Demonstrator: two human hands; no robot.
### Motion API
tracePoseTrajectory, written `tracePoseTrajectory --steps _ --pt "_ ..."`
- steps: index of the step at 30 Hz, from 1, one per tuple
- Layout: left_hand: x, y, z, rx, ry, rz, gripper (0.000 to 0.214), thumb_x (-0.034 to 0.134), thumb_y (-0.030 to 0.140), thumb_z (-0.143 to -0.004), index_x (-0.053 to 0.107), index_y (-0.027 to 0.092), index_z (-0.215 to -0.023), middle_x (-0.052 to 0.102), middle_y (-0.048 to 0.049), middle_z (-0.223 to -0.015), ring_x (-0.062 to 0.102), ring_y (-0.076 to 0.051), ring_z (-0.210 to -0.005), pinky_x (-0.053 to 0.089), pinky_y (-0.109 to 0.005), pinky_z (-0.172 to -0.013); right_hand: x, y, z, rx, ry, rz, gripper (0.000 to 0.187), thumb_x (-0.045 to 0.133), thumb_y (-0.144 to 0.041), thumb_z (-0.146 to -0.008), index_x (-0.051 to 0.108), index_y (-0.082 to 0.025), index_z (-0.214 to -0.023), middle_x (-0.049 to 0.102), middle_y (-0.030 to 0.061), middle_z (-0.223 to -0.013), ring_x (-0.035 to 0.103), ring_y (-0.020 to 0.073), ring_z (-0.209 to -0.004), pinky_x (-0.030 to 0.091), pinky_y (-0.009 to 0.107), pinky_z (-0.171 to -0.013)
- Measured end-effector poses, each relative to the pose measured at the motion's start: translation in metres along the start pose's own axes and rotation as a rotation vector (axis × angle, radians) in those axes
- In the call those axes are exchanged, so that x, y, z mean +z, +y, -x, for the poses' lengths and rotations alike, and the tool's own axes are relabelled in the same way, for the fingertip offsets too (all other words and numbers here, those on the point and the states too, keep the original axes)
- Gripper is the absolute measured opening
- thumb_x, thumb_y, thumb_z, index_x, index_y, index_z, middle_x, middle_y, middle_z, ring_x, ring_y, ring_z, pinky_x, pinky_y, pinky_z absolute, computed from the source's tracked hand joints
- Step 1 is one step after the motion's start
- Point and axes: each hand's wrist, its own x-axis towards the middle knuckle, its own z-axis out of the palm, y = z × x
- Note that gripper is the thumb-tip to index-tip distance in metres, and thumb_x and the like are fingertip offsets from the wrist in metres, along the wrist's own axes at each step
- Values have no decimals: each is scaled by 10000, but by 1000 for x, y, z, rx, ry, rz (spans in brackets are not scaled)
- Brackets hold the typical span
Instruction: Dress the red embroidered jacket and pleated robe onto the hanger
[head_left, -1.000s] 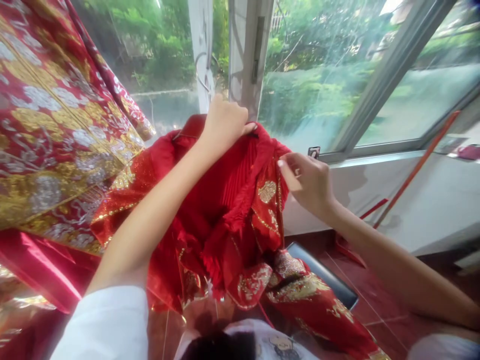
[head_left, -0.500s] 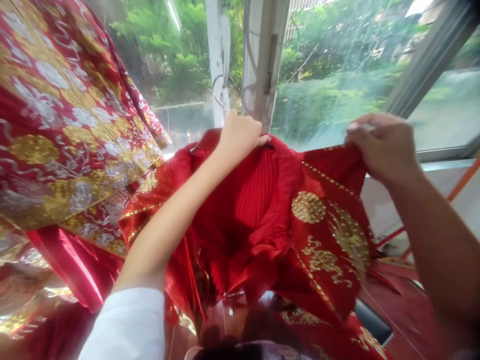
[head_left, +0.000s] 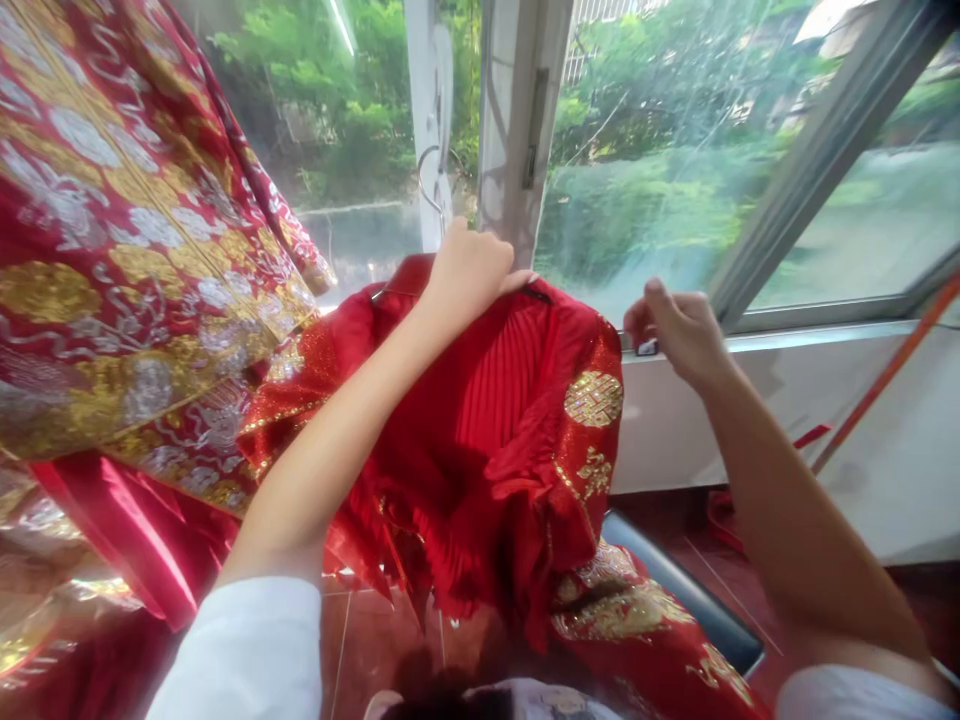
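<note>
A red jacket (head_left: pixel 592 400) with gold embroidery and sequins hangs on a clothes hanger (head_left: pixel 430 185), whose metal hook sticks up above the collar. Its red pleated lining (head_left: pixel 487 400) faces me. My left hand (head_left: pixel 472 268) is closed around the top of the hanger at the jacket's neck. My right hand (head_left: pixel 679 330) is in the air beside the jacket's right shoulder, apart from the cloth. Its fingers are loosely bent, with the thumb side raised. A small dark and white thing shows just under those fingers; I cannot make out what it is.
Another red garment (head_left: pixel 150 260) with gold and silver embroidery hangs close on the left. Windows (head_left: pixel 637 200) and a sill (head_left: pixel 810 338) stand ahead. Below right, a black padded seat (head_left: pixel 682 600) is over the red tiled floor (head_left: pixel 382 640). An orange pole (head_left: pixel 885 380) leans at the right.
My right hand has let go of the jacket's front panel and moved left and down. The panel has dropped inward against the jacket. My left hand keeps its hold.
</note>
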Motion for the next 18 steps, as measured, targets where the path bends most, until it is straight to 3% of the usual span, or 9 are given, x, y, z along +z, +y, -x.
tracePoseTrajectory --steps 4,7,9,11,13,14,18 --pt "1 1 -1 -12 2 -2 501 420 505 -936 739 144 -798 672 -89 -659 631 -228 -796 328 -410 -908 -9 -1 43 162 -264 -40 705 588 -850 -559 590 -149 -639 598 45 -637 549 137 -620 452 264 -609" --pt "3 0 -2 -5 22 24 498 427 518 -928 734 159 -769 665 -82 -644 630 -228 -796 332 -407 -900 2 -1 70 244 -471 -123 656 644 -798 -568 628 -153 -682 656 63 -737 612 190 -744 494 311 -727" --pt "4 0 -3 -13 25 36 509 425 528 -925 733 152 -773 660 -81 -641 631 -240 -821 330 -414 -905 6 0 81 189 -498 -189 594 678 -751 -581 619 -168 -683 667 59 -764 617 201 -780 497 320 -759" --pt "4 0 -3 -24 26 48 517 423 532 -924 733 142 -783 658 -80 -643 631 -249 -844 323 -423 -921 1 3 82 160 -475 -259 534 727 -686 -572 602 -187 -716 661 43 -747 606 182 -734 491 296 -696" --pt "5 -1 -2 -33 25 62 517 426 530 -924 732 141 -776 659 -78 -643 631 -245 -842 314 -429 -941 -14 9 69 170 -367 -311 464 775 -577 -574 579 -205 -771 633 16 -682 568 144 -631 447 253 -590" --pt "5 -1 -2 -35 28 69 513 427 527 -924 730 144 -767 659 -76 -641 632 -239 -833 309 -431 -951 -24 12 57 166 -254 -329 416 783 -504 -593 561 -214 -792 605 -3 -640 534 124 -576 413 237 -548" --pt "7 0 -1 -31 38 85 500 433 516 -926 721 158 -731 658 -69 -635 633 -221 -806 307 -435 -973 -44 24 -6 -17 321 -208 180 621 -233 -768 442 -237 -790 531 -29 -605 425 92 -490 351 235 -522"
